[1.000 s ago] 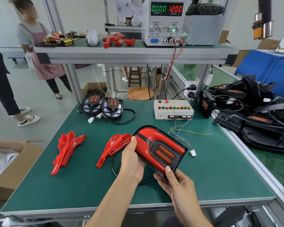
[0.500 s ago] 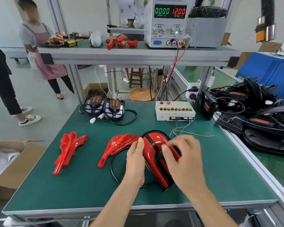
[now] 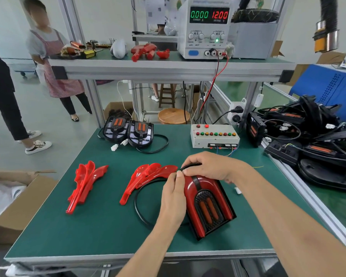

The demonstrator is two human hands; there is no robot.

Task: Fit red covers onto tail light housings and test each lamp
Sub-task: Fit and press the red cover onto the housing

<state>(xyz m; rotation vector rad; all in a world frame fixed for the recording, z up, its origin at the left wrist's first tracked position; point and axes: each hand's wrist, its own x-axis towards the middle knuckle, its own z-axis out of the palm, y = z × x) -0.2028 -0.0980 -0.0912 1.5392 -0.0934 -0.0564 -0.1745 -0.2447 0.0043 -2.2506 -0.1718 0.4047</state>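
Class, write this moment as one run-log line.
stage: seating cover | left hand: holds lamp side | right hand: presses lamp top | supply: on

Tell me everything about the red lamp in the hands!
The lamp is arch-shaped, with a glossy red cover on a black housing. A black centre panel holds two orange strips. It lies on the green table, rounded end away from the person. The left hand holds its side; the right hand grips its rounded top.

Two bare forearms, left grip and right grip ungloved, sleeveless
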